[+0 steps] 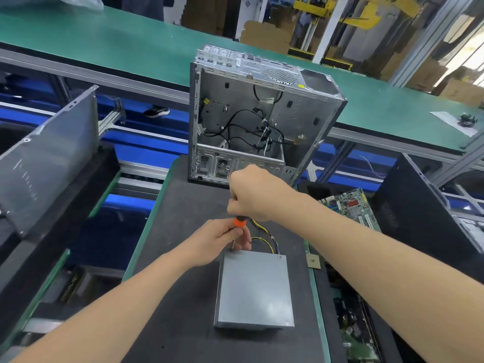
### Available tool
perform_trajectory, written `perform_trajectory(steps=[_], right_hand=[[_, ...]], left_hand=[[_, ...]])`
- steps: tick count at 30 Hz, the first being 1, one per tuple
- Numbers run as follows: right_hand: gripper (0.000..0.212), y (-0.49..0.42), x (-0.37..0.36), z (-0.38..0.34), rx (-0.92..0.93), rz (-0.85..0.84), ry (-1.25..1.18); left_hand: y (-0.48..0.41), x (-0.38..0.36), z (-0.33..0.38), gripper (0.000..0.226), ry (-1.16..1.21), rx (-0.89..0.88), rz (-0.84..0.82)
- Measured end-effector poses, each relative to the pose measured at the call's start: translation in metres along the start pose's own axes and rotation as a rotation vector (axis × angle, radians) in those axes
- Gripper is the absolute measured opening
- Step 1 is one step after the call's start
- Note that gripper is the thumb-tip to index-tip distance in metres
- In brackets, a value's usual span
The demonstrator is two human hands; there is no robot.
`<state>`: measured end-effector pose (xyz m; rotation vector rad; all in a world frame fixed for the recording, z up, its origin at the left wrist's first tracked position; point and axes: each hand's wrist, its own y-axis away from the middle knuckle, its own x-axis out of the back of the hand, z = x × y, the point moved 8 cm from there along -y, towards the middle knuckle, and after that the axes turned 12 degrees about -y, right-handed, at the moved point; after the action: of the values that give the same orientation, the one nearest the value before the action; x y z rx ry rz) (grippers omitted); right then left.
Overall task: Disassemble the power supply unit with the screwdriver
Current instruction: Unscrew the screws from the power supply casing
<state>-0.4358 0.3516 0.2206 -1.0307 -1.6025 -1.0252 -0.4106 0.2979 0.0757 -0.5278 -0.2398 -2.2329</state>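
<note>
A grey metal power supply unit [254, 289] lies flat on the black mat [183, 297], yellow and black wires leaving its far edge. An orange-and-black screwdriver [239, 223] stands nearly upright over the unit's far left corner, tip down at a screw. My right hand [252, 193] grips the handle from above. My left hand [220, 241] pinches the shaft just below the orange collar, next to the unit's corner.
An open, gutted computer case [262, 113] stands upright at the mat's far end. A green circuit board [351, 208] lies to the right, a black case [424, 221] beyond it. A grey metal panel [49, 158] leans at the left. A green conveyor [104, 40] runs behind.
</note>
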Motion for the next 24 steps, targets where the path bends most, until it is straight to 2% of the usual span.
perform_trajectory(steps=[6, 9, 11, 13, 15, 17, 19, 21, 24], right_hand=[[0.035, 0.003, 0.001, 0.003, 0.342, -0.105, 0.119], [0.027, 0.008, 0.001, -0.002, 0.371, -0.098, 0.138], [0.021, 0.016, 0.000, -0.005, 0.332, -0.079, 0.111], [0.018, 0.024, 0.004, -0.006, 0.215, 0.014, -0.032], [0.031, 0.029, 0.012, -0.003, 0.025, 0.190, -0.154], [0.038, 0.030, 0.015, -0.003, -0.156, 0.313, -0.121], [0.024, 0.026, 0.010, -0.007, -0.265, 0.274, -0.097], [0.010, 0.024, 0.003, -0.007, -0.295, 0.196, -0.097], [0.028, 0.022, 0.002, -0.006, -0.202, 0.170, -0.025]], left_hand=[[-0.003, -0.005, -0.004, 0.032, -0.087, -0.053, -0.050], [0.003, -0.007, -0.009, 0.032, -0.107, -0.047, -0.033], [0.007, -0.009, -0.010, 0.033, -0.102, -0.030, 0.005], [0.010, -0.009, -0.009, 0.034, -0.106, -0.011, 0.043], [0.012, -0.009, -0.005, 0.037, -0.105, 0.011, 0.066], [0.014, -0.009, -0.001, 0.043, -0.092, 0.027, 0.086], [0.017, -0.009, 0.002, 0.044, -0.121, 0.038, 0.101], [0.018, -0.009, 0.003, 0.041, -0.138, 0.033, 0.092], [0.015, -0.010, 0.002, 0.036, -0.117, 0.015, 0.040]])
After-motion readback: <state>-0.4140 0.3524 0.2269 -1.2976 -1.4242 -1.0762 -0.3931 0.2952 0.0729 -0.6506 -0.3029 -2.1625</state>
